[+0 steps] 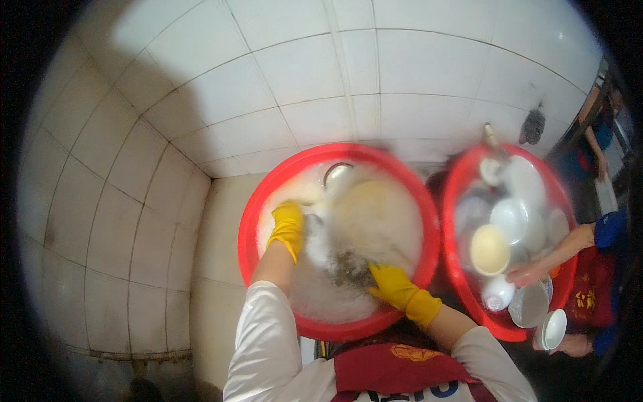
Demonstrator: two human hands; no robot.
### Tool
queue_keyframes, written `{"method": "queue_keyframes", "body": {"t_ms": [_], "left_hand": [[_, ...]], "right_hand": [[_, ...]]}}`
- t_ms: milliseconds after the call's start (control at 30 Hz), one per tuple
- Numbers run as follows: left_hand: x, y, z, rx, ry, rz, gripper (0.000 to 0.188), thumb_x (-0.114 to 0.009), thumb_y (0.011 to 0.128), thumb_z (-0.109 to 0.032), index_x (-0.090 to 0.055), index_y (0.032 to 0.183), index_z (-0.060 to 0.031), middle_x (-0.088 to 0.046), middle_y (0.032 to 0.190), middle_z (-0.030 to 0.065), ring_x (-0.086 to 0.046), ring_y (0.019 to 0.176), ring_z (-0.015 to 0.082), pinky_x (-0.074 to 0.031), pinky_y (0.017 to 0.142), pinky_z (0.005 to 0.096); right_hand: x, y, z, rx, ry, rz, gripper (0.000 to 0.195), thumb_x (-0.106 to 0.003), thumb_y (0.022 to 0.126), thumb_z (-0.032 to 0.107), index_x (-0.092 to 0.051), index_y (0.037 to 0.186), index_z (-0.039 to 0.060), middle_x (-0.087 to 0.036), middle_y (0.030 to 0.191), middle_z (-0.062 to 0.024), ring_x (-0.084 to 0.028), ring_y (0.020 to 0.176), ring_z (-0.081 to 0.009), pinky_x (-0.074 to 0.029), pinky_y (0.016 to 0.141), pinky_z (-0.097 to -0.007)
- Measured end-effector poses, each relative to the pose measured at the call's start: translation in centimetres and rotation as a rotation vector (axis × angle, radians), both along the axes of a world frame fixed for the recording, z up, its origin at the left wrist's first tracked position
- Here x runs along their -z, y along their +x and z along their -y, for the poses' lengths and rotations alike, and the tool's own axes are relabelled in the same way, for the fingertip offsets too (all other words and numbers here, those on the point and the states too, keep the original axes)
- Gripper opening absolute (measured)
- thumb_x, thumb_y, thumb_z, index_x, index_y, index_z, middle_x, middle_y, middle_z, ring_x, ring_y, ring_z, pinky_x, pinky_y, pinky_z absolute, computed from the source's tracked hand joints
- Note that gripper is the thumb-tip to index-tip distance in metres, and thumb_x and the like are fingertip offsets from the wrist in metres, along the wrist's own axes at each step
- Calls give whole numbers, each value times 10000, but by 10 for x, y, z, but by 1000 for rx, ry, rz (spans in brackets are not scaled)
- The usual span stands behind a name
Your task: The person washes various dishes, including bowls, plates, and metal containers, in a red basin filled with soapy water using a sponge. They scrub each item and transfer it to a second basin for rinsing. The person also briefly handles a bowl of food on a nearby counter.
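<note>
A round red plastic tub [246, 236] of foamy water stands before me. My left hand [287, 226], in a yellow rubber glove, reaches into the suds on the tub's left side, its fingertips hidden by foam. A white, blurred dish-like shape [316, 241] lies right beside it. My right hand [394, 286], gloved the same way, is at the water near the tub's right front. Its fingertips touch or adjoin a dark, mottled patch [351, 269], too blurred to name. Farther back, a round vessel with a dark rim [339, 173] pokes out of the foam.
At right, a second red tub [449, 251] holds several white bowls [510, 221], a cream bowl [490, 250] and a long-handled utensil [490, 134]. A co-worker's hand [522, 274] reaches in there; their other hand holds small white bowls [554, 329]. Tiled walls [311, 65] enclose the back and left.
</note>
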State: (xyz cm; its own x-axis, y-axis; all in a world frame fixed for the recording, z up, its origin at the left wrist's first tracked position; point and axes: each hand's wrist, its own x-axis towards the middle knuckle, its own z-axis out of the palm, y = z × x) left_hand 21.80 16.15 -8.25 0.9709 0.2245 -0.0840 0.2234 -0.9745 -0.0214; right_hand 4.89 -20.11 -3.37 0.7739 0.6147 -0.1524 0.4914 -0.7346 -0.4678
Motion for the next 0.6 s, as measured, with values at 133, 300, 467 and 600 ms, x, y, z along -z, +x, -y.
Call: {"method": "queue_keyframes", "body": {"t_ms": [133, 300, 467, 600], "left_hand": [[20, -51, -62, -238, -262, 197, 383, -450, 925, -299, -632, 1181, -81, -614, 1205, 184, -628, 1042, 347, -488, 876, 468], [-76, -119, -31, -9, -272, 308, 407, -465, 907, -128, -506, 1303, -41, -592, 1225, 195, -602, 1076, 337, -469, 915, 404], [-75, -143, -16, -16, -759, 721, 473, -553, 830, -6, -502, 1300, -19, -613, 1187, 160, -601, 1070, 268, -468, 917, 355], [-11, -169, -10, -428, -1378, 444, 484, -576, 851, -83, -467, 1320, -31, -590, 1204, 161, -602, 1051, 258, -495, 864, 345]], "right_hand": [[0, 10, -4, -57, -9, -143, 672, -715, 739, 296, -451, 1295, 25, -557, 1184, -242, -548, 1065, -403, -447, 908, -463], [30, 11, -17, -46, -187, -89, 392, -673, 757, 230, -581, 1100, 64, -624, 1028, -214, -601, 961, -392, -473, 853, -465], [78, 30, -29, 19, -170, -27, 231, -614, 793, 212, -685, 978, 93, -677, 935, -198, -647, 888, -382, -496, 812, -471], [48, 59, -37, 36, 125, -332, 313, -591, 830, 272, -677, 1055, 72, -683, 982, -198, -658, 886, -353, -506, 806, -455]]}}
